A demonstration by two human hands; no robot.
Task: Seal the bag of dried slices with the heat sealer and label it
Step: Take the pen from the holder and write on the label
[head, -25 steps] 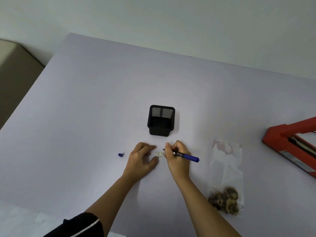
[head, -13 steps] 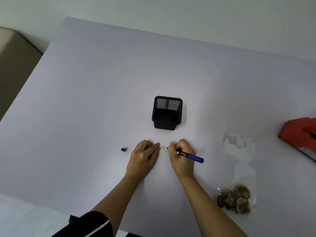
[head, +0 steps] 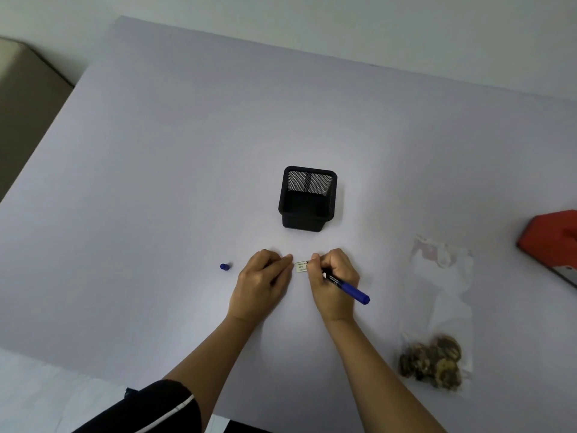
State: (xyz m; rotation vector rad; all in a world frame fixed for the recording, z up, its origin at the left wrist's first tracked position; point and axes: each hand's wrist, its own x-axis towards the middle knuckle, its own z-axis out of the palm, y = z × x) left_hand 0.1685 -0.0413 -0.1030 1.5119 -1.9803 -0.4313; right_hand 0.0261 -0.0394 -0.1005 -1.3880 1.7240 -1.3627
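Note:
A small white label [head: 301, 266] with printed lines lies flat on the table between my hands. My left hand [head: 260, 284] rests beside it, fingertips pressing its left edge. My right hand [head: 334, 284] grips a blue pen [head: 349, 287] with the tip down on the label's right end. The pen's blue cap [head: 224, 266] lies to the left of my left hand. A clear plastic bag [head: 438, 307] holding brown dried slices [head: 432, 362] at its near end lies flat to the right. The red heat sealer [head: 552, 242] shows partly at the right edge.
A black mesh pen holder [head: 307, 198] stands just behind the label. The pale table [head: 156, 182] spreads wide to the left and back. Its near edge runs under my forearms, and a beige surface [head: 25, 98] sits beyond the far left corner.
My view has shifted, so everything sits further right and the heat sealer is mostly out of frame. Both hands stay at the label, the pen slightly more upright.

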